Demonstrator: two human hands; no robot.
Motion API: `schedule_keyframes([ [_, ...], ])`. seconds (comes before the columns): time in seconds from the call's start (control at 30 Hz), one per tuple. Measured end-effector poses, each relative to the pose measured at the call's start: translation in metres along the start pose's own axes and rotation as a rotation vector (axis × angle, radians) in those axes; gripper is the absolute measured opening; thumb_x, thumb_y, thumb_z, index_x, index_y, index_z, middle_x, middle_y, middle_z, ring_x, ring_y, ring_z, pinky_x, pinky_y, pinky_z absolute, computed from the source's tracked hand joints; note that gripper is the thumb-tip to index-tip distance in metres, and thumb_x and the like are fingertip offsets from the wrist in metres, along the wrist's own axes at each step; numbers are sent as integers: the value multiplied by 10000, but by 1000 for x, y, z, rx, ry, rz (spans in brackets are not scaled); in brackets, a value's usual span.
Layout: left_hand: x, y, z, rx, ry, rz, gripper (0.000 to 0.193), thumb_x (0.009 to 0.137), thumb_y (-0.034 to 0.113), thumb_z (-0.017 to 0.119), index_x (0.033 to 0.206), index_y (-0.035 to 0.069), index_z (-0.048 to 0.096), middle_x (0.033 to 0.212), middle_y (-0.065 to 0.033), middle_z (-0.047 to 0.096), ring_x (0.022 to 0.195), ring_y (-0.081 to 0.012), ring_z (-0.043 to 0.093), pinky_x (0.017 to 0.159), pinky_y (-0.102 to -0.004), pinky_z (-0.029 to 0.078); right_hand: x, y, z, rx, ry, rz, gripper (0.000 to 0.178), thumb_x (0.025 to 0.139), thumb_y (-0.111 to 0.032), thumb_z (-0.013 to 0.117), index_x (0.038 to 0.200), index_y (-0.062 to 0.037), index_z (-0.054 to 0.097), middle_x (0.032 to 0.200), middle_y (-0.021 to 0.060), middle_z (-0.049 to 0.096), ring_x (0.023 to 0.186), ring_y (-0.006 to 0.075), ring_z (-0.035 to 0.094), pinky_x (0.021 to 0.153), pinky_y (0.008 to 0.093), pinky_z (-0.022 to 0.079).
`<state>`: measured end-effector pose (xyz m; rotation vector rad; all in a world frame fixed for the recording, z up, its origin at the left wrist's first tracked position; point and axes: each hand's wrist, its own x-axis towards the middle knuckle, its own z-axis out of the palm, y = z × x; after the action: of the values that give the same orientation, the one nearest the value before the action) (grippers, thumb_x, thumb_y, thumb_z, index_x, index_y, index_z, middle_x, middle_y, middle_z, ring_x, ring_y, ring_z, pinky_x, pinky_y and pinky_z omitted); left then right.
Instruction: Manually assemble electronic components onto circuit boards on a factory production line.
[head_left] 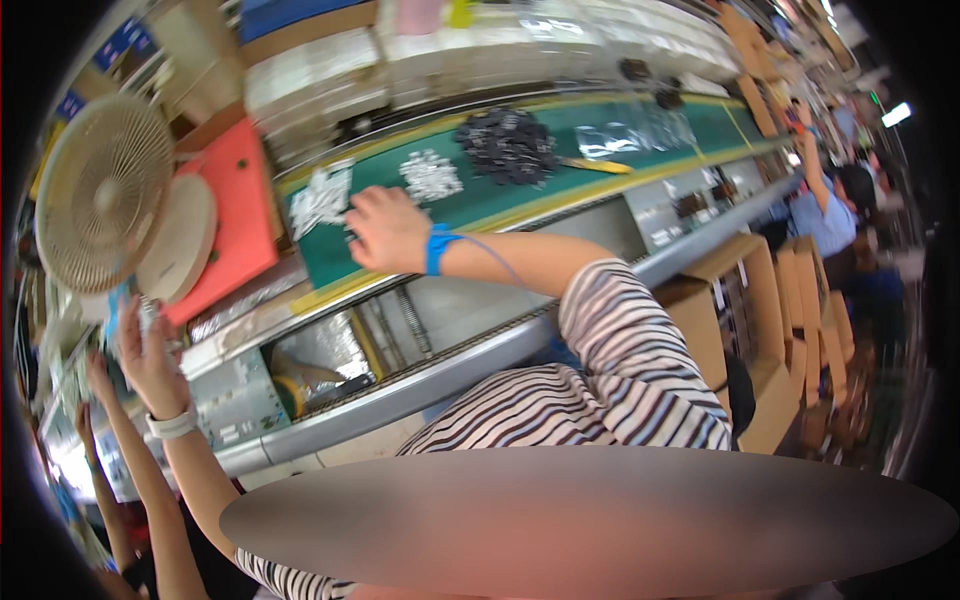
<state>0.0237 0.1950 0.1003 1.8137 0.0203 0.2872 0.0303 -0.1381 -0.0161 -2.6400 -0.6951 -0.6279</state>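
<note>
My right hand, with a blue strap on its wrist, reaches over the green belt. Its fingers are slightly bent and apart, their tips at the edge of a heap of white strip-like pieces; nothing shows held in it. Just beyond lies a pile of small white parts, and farther right a larger pile of black parts. My left hand, with a white band on its wrist, is raised at the left by the fan. Its fingers are stretched and apart; a shiny blur beside them cannot be made out.
A fan stands at the left before a red board. A yellow-handled tool and clear plastic bags lie on the belt. Cardboard boxes stand at the right. Another person's arm reaches in at the left.
</note>
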Motion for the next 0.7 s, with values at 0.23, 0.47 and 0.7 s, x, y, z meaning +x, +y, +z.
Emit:
schedule_keyframes([
  [0.23,47,-16,190,307,-363,485,310,778,81,583,1085,38,569,913,-77,622,785,-155,591,701,-276,477,-6,-10,8,55,53,23,217,692,-269,597,791,-76,610,905,111,535,908,274,484,724,400,385],
  [0.47,75,-39,259,784,-530,731,346,756,111,582,1100,140,552,1055,-137,567,922,-329,574,763,-405,483,-10,-9,9,69,128,60,192,677,-264,614,791,-111,627,921,119,542,911,276,485,729,406,377],
  [0.7,60,-34,263,999,-605,681,386,760,157,607,1132,87,535,1126,-150,539,1005,-347,533,846,-395,453,-10,-10,22,90,146,28,204,663,-286,615,786,-126,639,929,126,547,915,281,489,726,416,365],
])
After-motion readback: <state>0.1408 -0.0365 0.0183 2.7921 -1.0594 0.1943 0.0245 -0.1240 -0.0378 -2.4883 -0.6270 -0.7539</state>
